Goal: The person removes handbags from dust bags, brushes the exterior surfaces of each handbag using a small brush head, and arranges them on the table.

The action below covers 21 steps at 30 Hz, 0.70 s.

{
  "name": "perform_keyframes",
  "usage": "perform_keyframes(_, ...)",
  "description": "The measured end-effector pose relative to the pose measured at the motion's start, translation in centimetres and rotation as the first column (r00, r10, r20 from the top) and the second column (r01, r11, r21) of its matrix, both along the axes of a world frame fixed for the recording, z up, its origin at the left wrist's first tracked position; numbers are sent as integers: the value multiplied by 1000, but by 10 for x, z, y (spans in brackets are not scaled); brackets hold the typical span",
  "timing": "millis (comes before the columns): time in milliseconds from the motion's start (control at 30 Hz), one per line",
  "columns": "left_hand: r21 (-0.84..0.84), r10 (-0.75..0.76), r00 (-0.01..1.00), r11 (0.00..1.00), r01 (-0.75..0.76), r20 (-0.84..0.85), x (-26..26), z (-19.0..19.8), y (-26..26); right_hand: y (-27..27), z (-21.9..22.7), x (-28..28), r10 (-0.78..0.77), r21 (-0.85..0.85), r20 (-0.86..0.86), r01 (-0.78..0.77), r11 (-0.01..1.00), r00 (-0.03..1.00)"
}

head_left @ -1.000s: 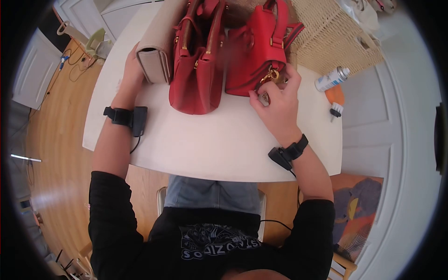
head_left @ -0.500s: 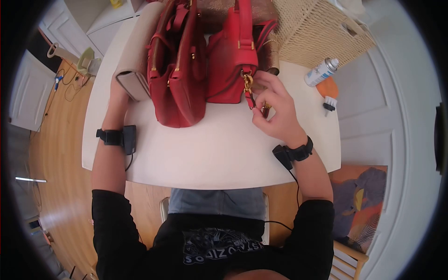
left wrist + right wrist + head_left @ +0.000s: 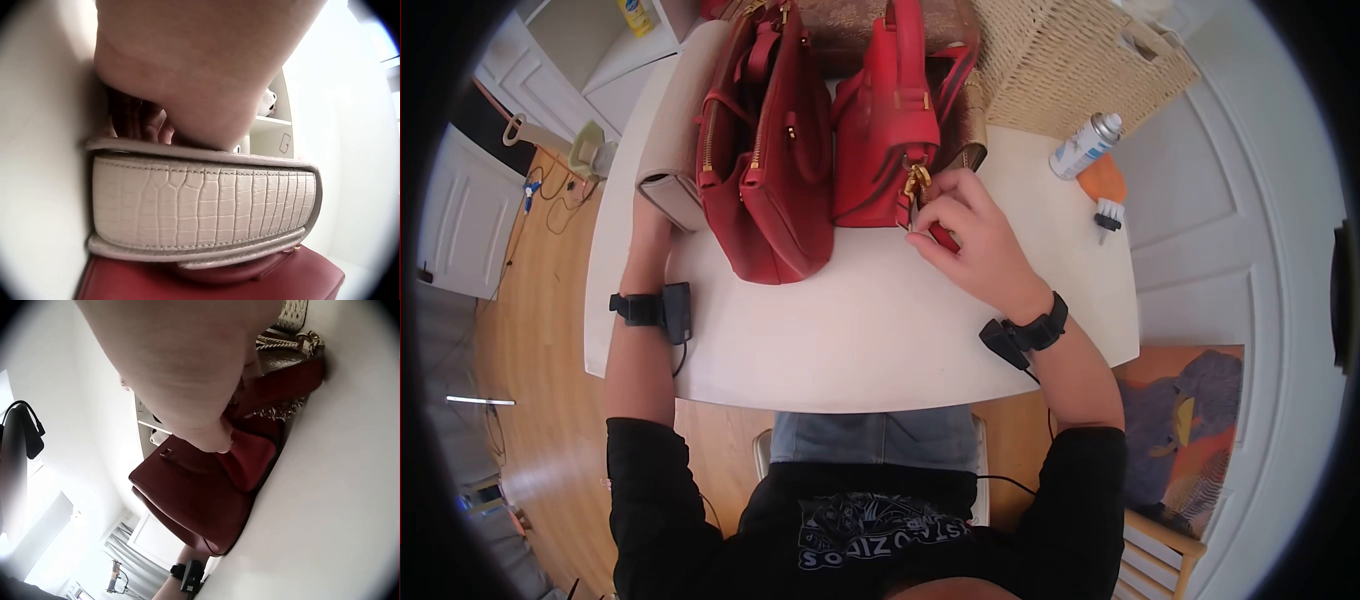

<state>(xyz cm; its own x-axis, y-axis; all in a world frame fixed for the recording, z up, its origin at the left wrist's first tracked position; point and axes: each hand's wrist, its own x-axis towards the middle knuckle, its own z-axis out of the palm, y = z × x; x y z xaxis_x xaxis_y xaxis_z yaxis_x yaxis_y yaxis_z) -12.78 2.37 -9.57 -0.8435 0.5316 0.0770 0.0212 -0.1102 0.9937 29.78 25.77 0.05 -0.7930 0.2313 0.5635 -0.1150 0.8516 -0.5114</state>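
In the head view my left hand [image 3: 651,222] is against the outer side of the beige bag [image 3: 672,120], its fingers mostly hidden. The left wrist view shows some of those fingers [image 3: 142,122] beyond the bag's crocodile-textured side [image 3: 206,203]. Right of it stands the larger red bag [image 3: 785,215], its zipped top open, then the smaller red bag [image 3: 870,165]. My right hand [image 3: 980,240] pinches a short red strap below the smaller bag's gold clasp [image 3: 917,180]. From the right wrist, the pinching fingertips are mostly hidden behind the hand [image 3: 187,375].
Behind the smaller bag are a brown patterned bag [image 3: 840,35] and a gold one [image 3: 972,125]. A woven basket [image 3: 1050,65] stands back right. A spray can [image 3: 1085,147], orange pad [image 3: 1104,180] and small brush [image 3: 1109,214] lie near the white table's [image 3: 820,345] right edge.
The head view has shifted, with the bags now lower and further left in it. My right thumb and finger have closed on the strap by the clasp; my left hand stays beside the beige bag.
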Motion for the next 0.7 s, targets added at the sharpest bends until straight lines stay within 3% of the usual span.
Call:
perform_keyframes(67,-16,48,996,999,-47,72,1,2,1,1,3,1,-68,-31,-2,68,997,998)
perform_keyframes(133,-32,31,999,999,-29,43,8,7,0,-4,8,2,-137,-63,5,137,989,991)
perform_keyframes(200,-37,16,1000,999,-16,14,11,9,0,-10,16,1,-140,-339,-75,107,935,987)
perform_keyframes(300,-39,18,1000,999,-17,17,9,11,2,0,31,12,-45,-362,67,66,930,997)
perform_keyframes(433,-53,22,999,998,-20,26,5,9,3,12,16,13,17,-436,49,6,900,999)
perform_keyframes(500,-65,28,999,998,-26,32,2,5,0,14,10,14,58,-494,139,19,869,989)
perform_keyframes(633,-93,40,999,995,-37,31,-6,-6,-3,13,12,12,48,-579,145,45,814,988)
perform_keyframes(700,-100,43,999,994,-41,18,-10,-8,-1,13,7,10,-6,-582,-6,2,813,1000)
